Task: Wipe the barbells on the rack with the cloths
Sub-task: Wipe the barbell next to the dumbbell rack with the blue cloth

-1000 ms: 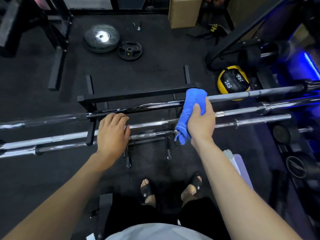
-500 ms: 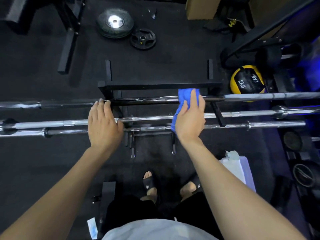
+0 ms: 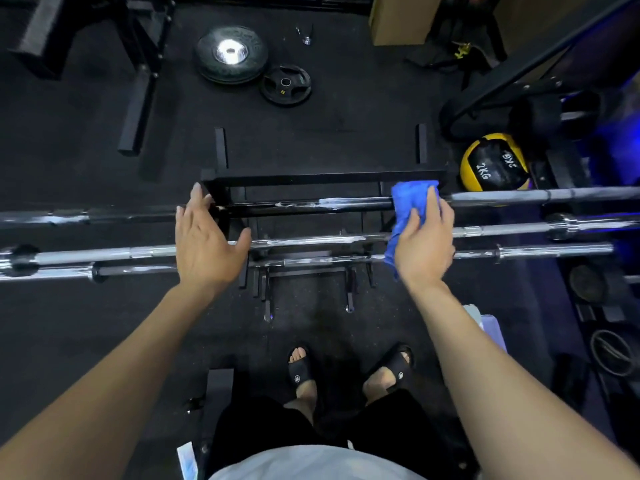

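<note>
black rack (image 3: pixel 322 177) holding three barbells (image 3: pixel 346 241), blue cloth (image 3: pixel 408 202) on top

The right hand (image 3: pixel 424 249) covered most of the blue cloth (image 3: pixel 410 202), so how the cloth met the top barbell (image 3: pixel 353 203) beneath it could not be told. All three bars ran out of frame at the left edge, and the top barbell at the right too. The left hand (image 3: pixel 204 244) hid part of the middle barbell (image 3: pixel 311 242).
</note>
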